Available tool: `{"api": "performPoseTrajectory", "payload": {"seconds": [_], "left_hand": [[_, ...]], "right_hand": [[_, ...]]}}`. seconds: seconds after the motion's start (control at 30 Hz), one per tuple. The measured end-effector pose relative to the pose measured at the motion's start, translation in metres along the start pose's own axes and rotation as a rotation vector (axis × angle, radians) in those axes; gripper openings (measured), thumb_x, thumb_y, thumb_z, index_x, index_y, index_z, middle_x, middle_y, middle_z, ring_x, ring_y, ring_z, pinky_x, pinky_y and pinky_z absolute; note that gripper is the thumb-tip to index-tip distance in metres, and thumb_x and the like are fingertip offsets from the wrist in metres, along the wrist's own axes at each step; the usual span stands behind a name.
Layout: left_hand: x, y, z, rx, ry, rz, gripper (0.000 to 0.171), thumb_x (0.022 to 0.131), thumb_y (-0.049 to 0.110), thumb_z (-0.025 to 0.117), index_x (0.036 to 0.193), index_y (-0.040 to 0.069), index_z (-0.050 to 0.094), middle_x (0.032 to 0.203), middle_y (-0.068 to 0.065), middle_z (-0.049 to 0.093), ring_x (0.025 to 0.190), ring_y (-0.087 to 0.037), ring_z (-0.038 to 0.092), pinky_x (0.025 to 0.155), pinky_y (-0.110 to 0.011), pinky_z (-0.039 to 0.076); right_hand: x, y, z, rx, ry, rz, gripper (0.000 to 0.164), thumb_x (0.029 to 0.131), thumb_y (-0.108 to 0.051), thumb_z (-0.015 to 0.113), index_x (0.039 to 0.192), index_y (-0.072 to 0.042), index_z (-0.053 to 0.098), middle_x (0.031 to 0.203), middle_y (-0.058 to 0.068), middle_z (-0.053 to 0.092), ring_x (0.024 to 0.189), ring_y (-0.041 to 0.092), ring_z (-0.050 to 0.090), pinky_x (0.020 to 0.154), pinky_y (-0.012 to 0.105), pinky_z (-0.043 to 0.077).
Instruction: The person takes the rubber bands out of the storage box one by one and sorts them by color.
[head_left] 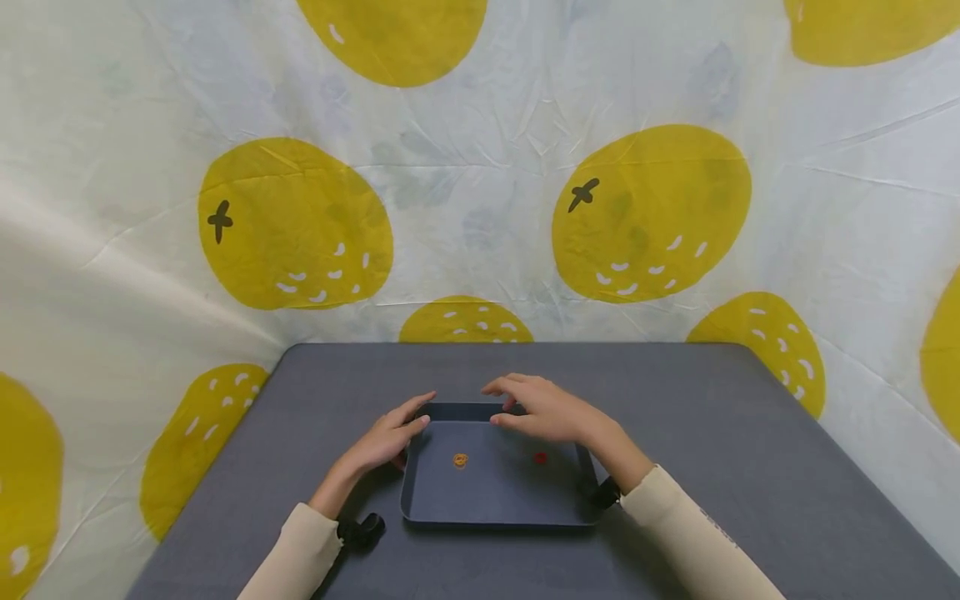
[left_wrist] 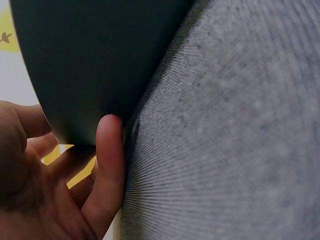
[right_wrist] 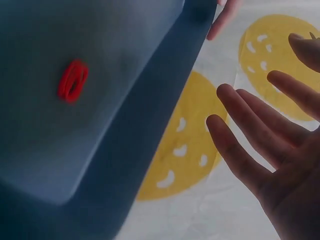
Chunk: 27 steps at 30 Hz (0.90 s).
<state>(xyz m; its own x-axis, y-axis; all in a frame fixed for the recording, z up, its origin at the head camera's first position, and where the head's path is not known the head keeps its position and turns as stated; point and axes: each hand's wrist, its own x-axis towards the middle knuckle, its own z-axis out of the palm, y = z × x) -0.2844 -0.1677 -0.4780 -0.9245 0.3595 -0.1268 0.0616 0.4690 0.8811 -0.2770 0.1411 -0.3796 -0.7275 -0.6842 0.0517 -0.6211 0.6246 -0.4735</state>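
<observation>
A dark blue-grey tray (head_left: 498,512) with raised walls stands on the table. My left hand (head_left: 386,437) holds its far left corner, thumb over the rim; in the left wrist view, fingers (left_wrist: 110,150) lie against the outer wall. Over the tray's far right part hovers my right hand (head_left: 551,410). Its fingers (right_wrist: 240,150) are spread and loosely bent, with nothing in them. Inside the tray, a small looped orange band (head_left: 461,460) lies left of centre. A small red looped band (right_wrist: 73,81) lies on the right side, nearer my right hand.
The tray sits on a grey cloth-covered table (head_left: 720,467) with rounded far corners. Behind and beside it hangs a white curtain (head_left: 472,225) printed with large yellow fruit. Dark wrist cameras (head_left: 362,532) are strapped below both hands, the right one close to the tray's right wall.
</observation>
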Motion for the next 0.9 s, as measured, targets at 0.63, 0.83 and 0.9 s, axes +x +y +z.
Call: {"api": "performPoseTrajectory", "payload": {"seconds": [0.63, 0.83, 0.9], "left_hand": [[0.001, -0.002, -0.002, -0.049, -0.037, 0.012, 0.051, 0.114, 0.026, 0.039, 0.164, 0.027, 0.032, 0.119, -0.02, 0.062, 0.05, -0.022, 0.059, 0.047, -0.037, 0.057], [0.0, -0.005, 0.0, -0.042, -0.043, 0.035, 0.05, 0.114, 0.024, 0.038, 0.164, 0.023, 0.032, 0.131, -0.025, 0.057, 0.053, -0.022, 0.059, 0.046, -0.037, 0.056], [0.0, -0.006, 0.001, -0.037, -0.037, 0.034, 0.051, 0.114, 0.024, 0.039, 0.164, 0.024, 0.032, 0.132, -0.026, 0.055, 0.052, -0.021, 0.056, 0.046, -0.037, 0.055]], "right_hand": [[0.036, 0.011, 0.031, 0.211, -0.081, -0.032, 0.033, 0.104, -0.031, 0.064, 0.129, -0.012, 0.069, 0.111, -0.001, 0.075, 0.098, 0.012, 0.071, 0.088, 0.03, 0.059], [0.045, 0.017, 0.042, 0.257, -0.133, -0.059, 0.031, 0.101, -0.025, 0.069, 0.124, -0.004, 0.071, 0.102, 0.003, 0.077, 0.089, 0.012, 0.072, 0.08, 0.026, 0.059], [0.048, 0.018, 0.047, 0.253, -0.137, -0.068, 0.028, 0.099, -0.024, 0.071, 0.119, -0.005, 0.073, 0.1, 0.002, 0.077, 0.087, 0.011, 0.072, 0.078, 0.024, 0.058]]}}
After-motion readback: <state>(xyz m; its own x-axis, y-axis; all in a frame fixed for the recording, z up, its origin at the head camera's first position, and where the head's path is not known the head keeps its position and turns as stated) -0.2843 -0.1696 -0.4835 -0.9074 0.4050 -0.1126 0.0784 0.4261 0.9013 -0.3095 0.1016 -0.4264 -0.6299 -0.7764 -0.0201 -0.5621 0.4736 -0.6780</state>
